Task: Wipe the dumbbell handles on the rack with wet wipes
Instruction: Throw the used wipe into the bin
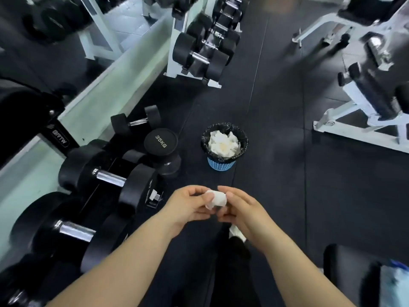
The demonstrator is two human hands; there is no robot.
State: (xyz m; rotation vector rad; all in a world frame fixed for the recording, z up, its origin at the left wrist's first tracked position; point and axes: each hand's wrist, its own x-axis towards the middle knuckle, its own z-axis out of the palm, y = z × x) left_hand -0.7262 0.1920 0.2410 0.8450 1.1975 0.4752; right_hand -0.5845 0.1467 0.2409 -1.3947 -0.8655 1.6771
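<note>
Rack: black, along the left wall, with dumbbells lying side by side, chrome handles bare.
35KG dumbbell: stands on end on the rubber floor, just beside the rack.
Left hand: fingers curled, pinching the wipe's left end.
Wet wipe: white, bunched into a wad, held between both hands, near the rack's front.
Waste bin: blue basket with a black liner, full of crumpled white wipes, beyond the hands.
Right hand: fingers curled, pinching the wipe's right end.
Bench frame: white, far right.
</note>
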